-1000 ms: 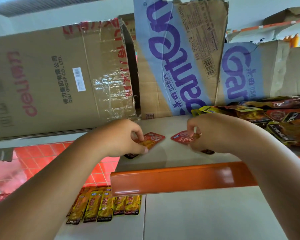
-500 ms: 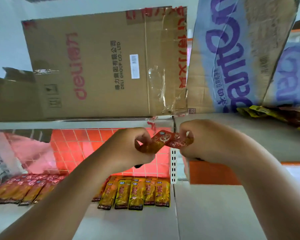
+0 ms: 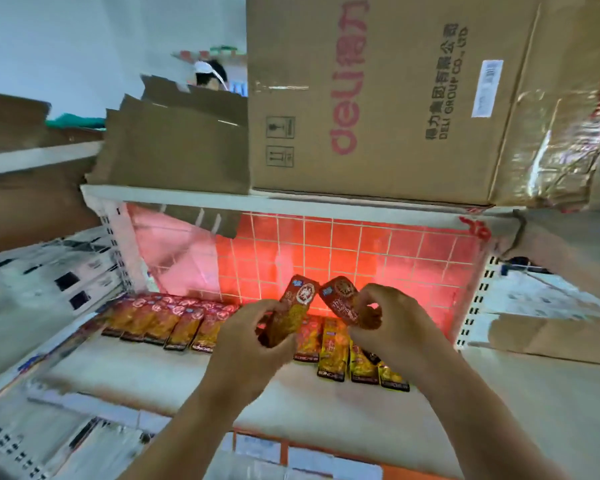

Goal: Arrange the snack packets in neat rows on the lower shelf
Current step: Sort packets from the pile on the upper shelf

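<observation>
Head cam: two packets held up, ready for shelving

The left hand (image 3: 246,337) grips a red-and-orange foil snack packet (image 3: 297,306) and the right hand (image 3: 392,327) pinches a second red foil packet (image 3: 340,301), both above the white lower shelf (image 3: 187,382), probably squaring them up to join the flat row of packets (image 3: 167,322) at the back. There's a red tiled wall (image 3: 343,251) behind and a big brown cardboard box (image 3: 378,98) overhead.

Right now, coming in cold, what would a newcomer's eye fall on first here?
Centre frame, the left hand grips a left packet and the right hand a right packet, both red, above the shelf. Behind them a red tiled wall glows over the packet row. A big box sits overhead.
</observation>
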`<state>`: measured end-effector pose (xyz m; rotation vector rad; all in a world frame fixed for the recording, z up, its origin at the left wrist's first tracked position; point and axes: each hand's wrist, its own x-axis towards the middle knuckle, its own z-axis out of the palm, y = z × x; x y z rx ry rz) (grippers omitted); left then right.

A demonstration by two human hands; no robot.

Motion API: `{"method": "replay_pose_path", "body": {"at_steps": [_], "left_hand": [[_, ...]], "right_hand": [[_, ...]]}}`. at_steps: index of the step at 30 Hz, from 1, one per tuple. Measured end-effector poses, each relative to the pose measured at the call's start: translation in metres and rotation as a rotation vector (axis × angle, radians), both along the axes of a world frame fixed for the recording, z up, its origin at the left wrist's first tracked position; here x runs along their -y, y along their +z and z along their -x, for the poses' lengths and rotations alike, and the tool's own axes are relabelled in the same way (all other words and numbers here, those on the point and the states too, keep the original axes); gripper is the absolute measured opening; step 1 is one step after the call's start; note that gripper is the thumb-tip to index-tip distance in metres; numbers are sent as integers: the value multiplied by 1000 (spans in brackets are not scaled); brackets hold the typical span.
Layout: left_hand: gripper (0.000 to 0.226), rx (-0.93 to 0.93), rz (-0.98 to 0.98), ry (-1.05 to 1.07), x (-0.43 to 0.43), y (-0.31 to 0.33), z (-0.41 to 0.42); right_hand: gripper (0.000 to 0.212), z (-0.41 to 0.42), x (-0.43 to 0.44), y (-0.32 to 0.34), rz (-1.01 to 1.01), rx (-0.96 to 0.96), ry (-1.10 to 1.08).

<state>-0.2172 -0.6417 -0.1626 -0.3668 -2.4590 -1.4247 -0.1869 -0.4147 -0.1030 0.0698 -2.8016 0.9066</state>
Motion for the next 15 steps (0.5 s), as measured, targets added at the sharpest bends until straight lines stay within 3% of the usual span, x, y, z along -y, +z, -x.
{"method": "replay_pose_path", "body": {"at_steps": [15], "left_hand": [[34,148,14,225,94,-101,21]], "right_hand": [[18,63,116,-106,0,91,-27]]}}
